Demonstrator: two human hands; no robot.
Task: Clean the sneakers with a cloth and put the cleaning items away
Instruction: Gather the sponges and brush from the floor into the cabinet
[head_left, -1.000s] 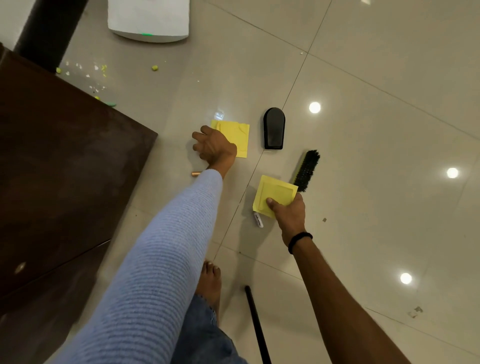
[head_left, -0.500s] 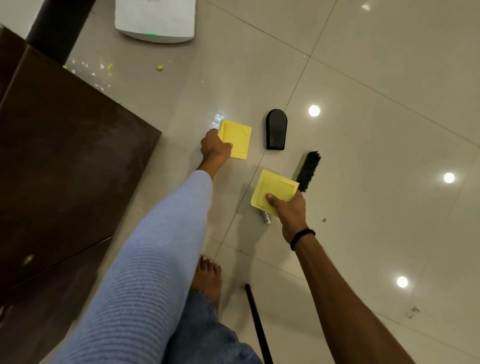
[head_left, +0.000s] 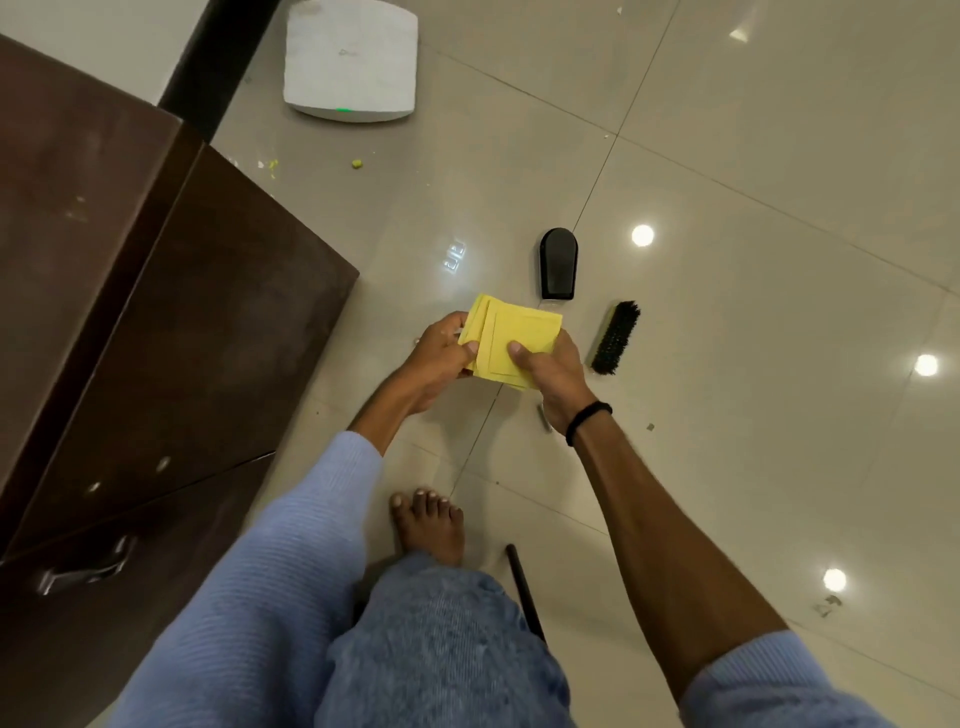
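Pinching stacked yellow cloths (head_left: 519, 338) in left hand (head_left: 441, 358) and right hand (head_left: 553, 374); brush (head_left: 615, 338) just right of it, lengthwise near-to-far.

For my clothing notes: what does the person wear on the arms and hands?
The left sleeve is light blue ribbed knit and ends on the forearm; the right sleeve, same knit, ends near the elbow. A black band circles the right wrist. The left hand and right hand are bare, without gloves.
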